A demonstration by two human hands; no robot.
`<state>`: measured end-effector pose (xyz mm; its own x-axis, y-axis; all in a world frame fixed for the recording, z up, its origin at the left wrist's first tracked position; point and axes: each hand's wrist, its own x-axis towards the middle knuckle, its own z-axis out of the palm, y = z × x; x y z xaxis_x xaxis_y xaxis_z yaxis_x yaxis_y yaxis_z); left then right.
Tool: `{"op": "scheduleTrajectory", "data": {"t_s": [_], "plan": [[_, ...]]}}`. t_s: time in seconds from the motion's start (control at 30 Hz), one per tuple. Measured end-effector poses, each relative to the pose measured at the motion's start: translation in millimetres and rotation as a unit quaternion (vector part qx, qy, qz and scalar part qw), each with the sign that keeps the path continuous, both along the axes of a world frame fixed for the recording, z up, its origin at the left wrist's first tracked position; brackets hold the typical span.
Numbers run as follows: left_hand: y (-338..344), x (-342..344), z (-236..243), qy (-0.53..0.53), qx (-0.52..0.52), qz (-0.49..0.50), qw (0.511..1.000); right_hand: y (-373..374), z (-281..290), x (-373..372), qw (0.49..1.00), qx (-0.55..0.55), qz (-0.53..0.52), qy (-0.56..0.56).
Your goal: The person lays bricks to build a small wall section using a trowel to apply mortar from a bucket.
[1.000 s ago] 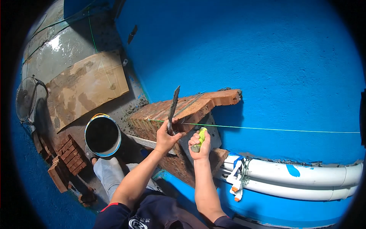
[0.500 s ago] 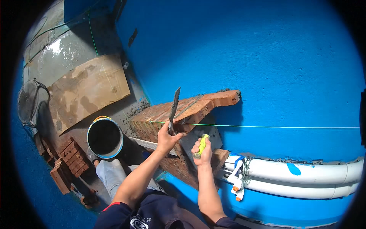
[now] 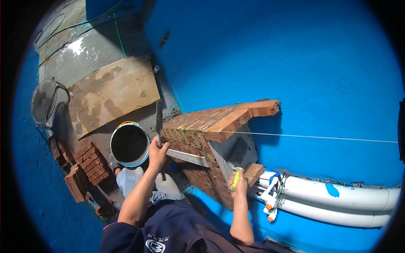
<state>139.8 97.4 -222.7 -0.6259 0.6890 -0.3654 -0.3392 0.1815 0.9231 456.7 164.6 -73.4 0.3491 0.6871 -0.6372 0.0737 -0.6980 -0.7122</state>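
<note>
My left hand grips a long, dark, mortar-coated tool, upright beside a bucket with dark, wet contents. My right hand is closed round a yellow-green handled object, low beside the brickwork's end. A low brick structure stands against the blue wall, its top course stepped, with grey mortar on it. A taut string runs from its corner across to the right. A pale board strip lies along the brick face, left of my right hand.
Stacked loose bricks stand at lower left, beside a wire fan. A stained cardboard sheet lies on the wet concrete floor, near hoses and lines. White pipes run along the blue wall at the right.
My left hand has moved left with the tool, away from the brick corner toward the bucket. My right hand has dropped down and to the right with the yellow-green object. The view has shifted slightly.
</note>
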Motion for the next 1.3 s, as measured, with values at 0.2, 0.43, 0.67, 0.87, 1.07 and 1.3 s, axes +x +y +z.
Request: {"op": "scheduleTrajectory", "data": {"t_s": [0.2,0.43,0.67,0.87,1.07,1.3], "plan": [[-28.8,2.5,-16.2,-0.072,-0.036,0.019,0.997,-10.6,147.6,-18.7,0.966,0.126,0.163,-0.157],[50.0,72.5,43.3,-0.311,0.041,-0.008,0.949,70.4,249.0,-91.8,0.784,0.156,0.430,-0.421],[97.6,104.5,57.9,-0.293,0.092,0.066,0.949,118.6,250.5,-145.0,0.640,0.115,0.566,-0.507],[108.2,109.2,53.3,-0.260,0.078,0.085,0.959,140.3,234.5,-151.0,0.635,0.094,0.575,-0.507],[109.5,107.2,56.5,-0.251,0.071,0.080,0.962,162.1,221.7,-162.1,0.565,0.138,0.628,-0.517],[107.8,98.7,62.9,-0.249,0.068,0.061,0.964,192.7,218.3,-201.7,0.469,0.119,0.714,-0.505]]}}
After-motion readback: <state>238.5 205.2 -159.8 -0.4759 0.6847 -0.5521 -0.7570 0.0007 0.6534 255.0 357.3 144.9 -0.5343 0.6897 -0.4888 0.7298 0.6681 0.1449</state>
